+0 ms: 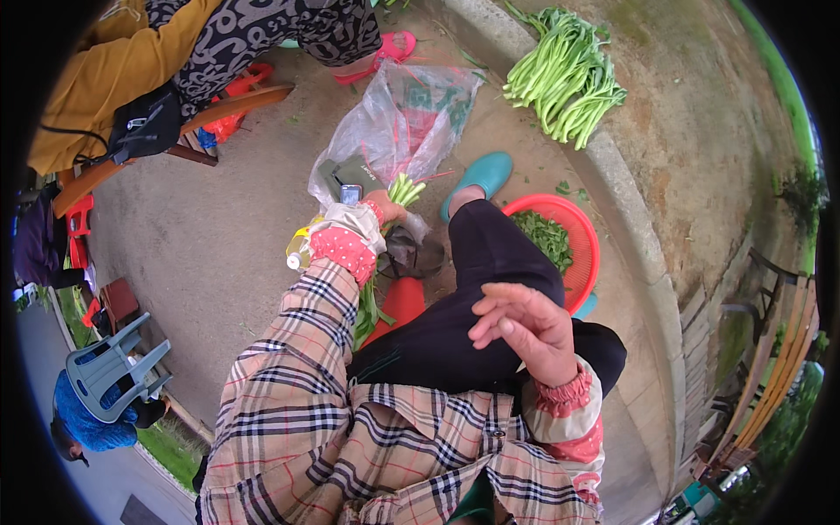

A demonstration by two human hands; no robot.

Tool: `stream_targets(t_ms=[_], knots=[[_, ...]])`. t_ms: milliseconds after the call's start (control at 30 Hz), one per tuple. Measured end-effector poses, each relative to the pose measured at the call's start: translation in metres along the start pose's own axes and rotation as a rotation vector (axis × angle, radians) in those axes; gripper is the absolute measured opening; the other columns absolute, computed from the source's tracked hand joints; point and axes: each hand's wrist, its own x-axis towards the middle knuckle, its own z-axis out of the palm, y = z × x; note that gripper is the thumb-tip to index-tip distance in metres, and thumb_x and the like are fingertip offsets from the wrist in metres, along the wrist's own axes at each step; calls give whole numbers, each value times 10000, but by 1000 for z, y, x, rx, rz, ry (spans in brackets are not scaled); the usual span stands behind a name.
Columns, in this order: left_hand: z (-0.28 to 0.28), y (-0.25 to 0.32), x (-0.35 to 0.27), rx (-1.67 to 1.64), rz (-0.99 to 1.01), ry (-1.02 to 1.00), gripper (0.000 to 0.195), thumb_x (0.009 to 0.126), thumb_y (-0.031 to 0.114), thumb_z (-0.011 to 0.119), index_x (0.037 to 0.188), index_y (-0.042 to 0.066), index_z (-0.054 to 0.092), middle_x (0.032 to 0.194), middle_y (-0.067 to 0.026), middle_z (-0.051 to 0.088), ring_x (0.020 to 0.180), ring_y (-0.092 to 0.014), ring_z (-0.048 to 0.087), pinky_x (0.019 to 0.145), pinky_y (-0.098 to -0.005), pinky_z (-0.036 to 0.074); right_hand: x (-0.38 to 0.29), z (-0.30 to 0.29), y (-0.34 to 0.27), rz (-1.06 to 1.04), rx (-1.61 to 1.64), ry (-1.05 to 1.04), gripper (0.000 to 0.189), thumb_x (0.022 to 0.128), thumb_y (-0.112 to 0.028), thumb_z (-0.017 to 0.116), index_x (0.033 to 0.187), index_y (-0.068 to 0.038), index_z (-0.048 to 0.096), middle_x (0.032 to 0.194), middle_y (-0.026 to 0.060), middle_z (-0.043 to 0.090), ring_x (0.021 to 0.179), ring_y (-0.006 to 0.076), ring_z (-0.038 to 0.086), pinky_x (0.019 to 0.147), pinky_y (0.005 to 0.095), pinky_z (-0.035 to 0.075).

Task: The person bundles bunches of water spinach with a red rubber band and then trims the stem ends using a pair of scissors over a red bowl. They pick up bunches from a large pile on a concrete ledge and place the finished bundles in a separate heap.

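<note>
My left hand (pixel 388 205) grips a bunch of leafy green stalks (pixel 406 189). Their pale cut ends stick out past my fingers, and the leaves (pixel 369 308) hang below my wrist. Over my right thigh, my right hand (pixel 528 328) is raised with its fingers loosely bent and nothing seen in it. Beside my right leg is a red plastic basket (pixel 586 230) holding loose torn leaves (pixel 545 237). A small phone (pixel 351 194) lies by my left wrist, on a grey-green bag (pixel 357 172) that bears writing. Dark plastic (pixel 413 252) lies under my left hand.
Clear plastic sheeting (pixel 367 121) with red strips lies ahead. A pile of long-stemmed greens (pixel 564 75) rests across the concrete kerb (pixel 630 190). A bottle of yellow liquid (pixel 300 248) is left of my wrist. Another person in patterned trousers (pixel 262 46) sits ahead left; a wooden bench (pixel 768 367) is far right.
</note>
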Motion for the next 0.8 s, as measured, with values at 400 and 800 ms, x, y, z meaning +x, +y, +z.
stream_targets(t_ms=[400,800], knots=[[49,-56,75,410,-52,-60,551,559,253,732,1056,29,654,1147,-286,511,1003,-409,580,900,-418,477,31,-30,-14,161,359,-488,456,952,-69,455,1364,81,327,1286,165,448,1168,235,523,982,336,393],[61,-23,52,486,-18,-85,547,553,292,762,1012,9,669,1076,-268,571,1001,-389,576,889,-397,480,8,-41,-6,124,411,-414,456,946,-54,462,1361,79,328,1272,181,480,1127,255,549,973,356,399]])
